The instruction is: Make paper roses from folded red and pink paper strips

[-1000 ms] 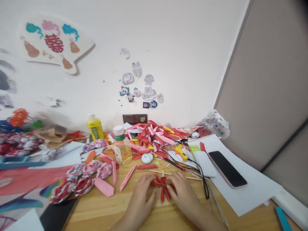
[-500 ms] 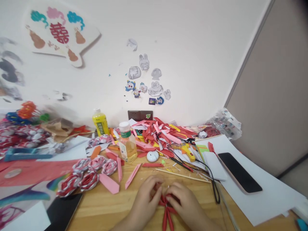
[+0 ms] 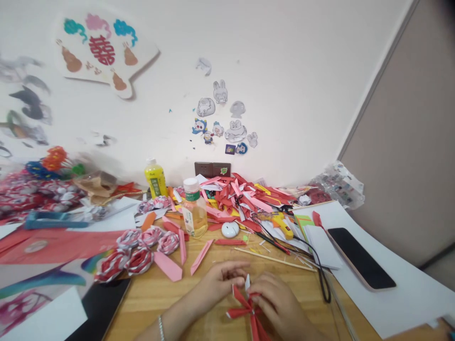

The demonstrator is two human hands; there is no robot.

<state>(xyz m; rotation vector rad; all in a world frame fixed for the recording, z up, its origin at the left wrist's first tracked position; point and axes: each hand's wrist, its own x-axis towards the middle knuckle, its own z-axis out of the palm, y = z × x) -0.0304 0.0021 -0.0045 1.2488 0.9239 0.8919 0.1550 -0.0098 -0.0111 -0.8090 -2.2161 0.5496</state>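
Note:
A red folded-paper flower [image 3: 240, 311] with several pointed petals is low in the middle, just above the wooden table. One upper petal shows a white side. My right hand [image 3: 279, 300] pinches it from the right with curled fingers, which cover part of the flower. My left hand [image 3: 218, 286] is at its upper left, fingers stretched and apart. Its thumb is close to the upper petals; I cannot tell whether it touches them. Pink folded strips [image 3: 202, 256] and a white oval case [image 3: 230, 229] lie beyond my hands.
A heap of red, pink and white folded paper [image 3: 241, 194] lies along the wall. Nearby are a tea bottle [image 3: 195, 218], a yellow bottle [image 3: 155, 179], a yellow glue gun [image 3: 282, 224] with black cord, a wooden stick [image 3: 277, 259], a phone [image 3: 360, 258] and braided rosettes [image 3: 140, 261].
My left hand has come off the paper flower, its fingers now stretched. The flower has turned and tilted in my right hand, so more petals show. The camera view has shifted slightly left.

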